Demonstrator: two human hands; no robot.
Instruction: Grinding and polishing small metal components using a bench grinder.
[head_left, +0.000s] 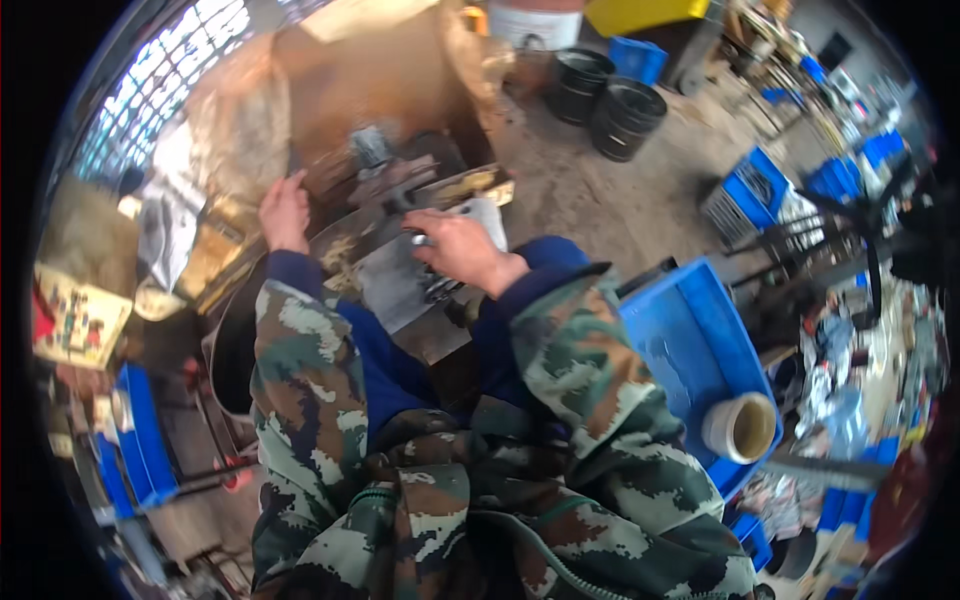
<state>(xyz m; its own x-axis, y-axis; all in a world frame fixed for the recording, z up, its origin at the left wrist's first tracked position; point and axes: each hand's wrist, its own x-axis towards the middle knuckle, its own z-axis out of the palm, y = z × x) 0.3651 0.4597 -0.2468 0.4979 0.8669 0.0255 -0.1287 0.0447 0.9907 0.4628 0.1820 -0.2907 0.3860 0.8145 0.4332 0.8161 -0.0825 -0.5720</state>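
My left hand point(285, 212) is raised at the left side of a brown, box-like enclosure. Its fingers are curled together near a thin dark edge, and what they hold, if anything, is too blurred to tell. My right hand point(462, 248) reaches over the bench, fingers bent and closed. A small shiny metal spot shows at its fingers, which hides any held piece. Just beyond its fingertips is a dark metal fixture point(395, 185) with a grey block point(370, 147) behind. Beneath my right hand lies a grey sheet point(392, 285) with small dark metal pieces point(440, 289) on it.
On my right, a blue tray point(690, 325) carries a whitish cup point(738, 428). Two black buckets point(628, 118) stand on the floor ahead to the right, near a blue crate point(748, 190). Blue bins point(148, 440) are at the left. A wooden strip point(470, 187) edges the enclosure.
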